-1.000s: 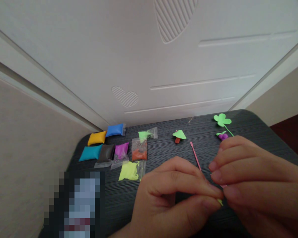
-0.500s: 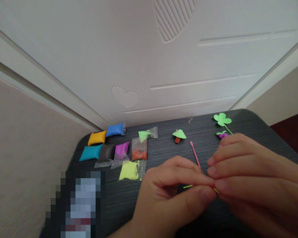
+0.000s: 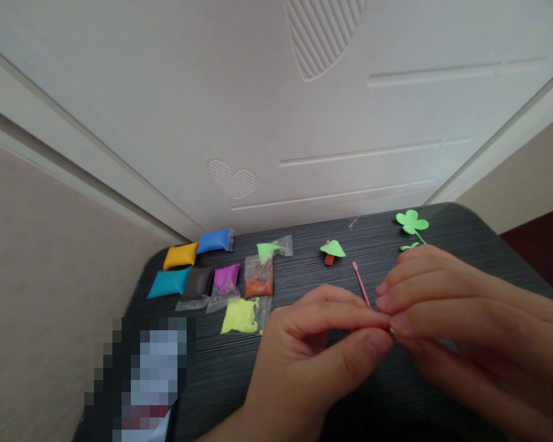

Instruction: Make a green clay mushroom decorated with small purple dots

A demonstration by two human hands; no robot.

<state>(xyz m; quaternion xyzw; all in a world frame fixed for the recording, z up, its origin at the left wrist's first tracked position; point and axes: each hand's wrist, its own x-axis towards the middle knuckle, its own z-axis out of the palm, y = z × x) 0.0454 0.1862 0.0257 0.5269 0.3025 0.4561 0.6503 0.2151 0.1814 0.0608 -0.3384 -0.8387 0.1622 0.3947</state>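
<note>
The left hand (image 3: 304, 362) seems closed on a yellow scrap (image 3: 392, 330) above the desk (image 3: 221, 368), meeting the right hand (image 3: 479, 319) (its own grip I cannot tell); probably light, soft, best pinched gently at one end

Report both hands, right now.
Left hand: pinched closed, tiny yellow bit at its fingertips.
Right hand: fingers bent beside the left's fingertips; grip can't be told.

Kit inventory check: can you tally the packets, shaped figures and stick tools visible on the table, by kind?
Packets: 8 (blue packet, yellow packet, teal packet, dark packet, purple packet, orange-red packet, light-green packet, yellow-green packet)
Shaped figures: 3 (mushroom, clover, leafy piece part-hidden by the right hand)
Stick tools: 1 (pink stick)
Total: 12
</note>
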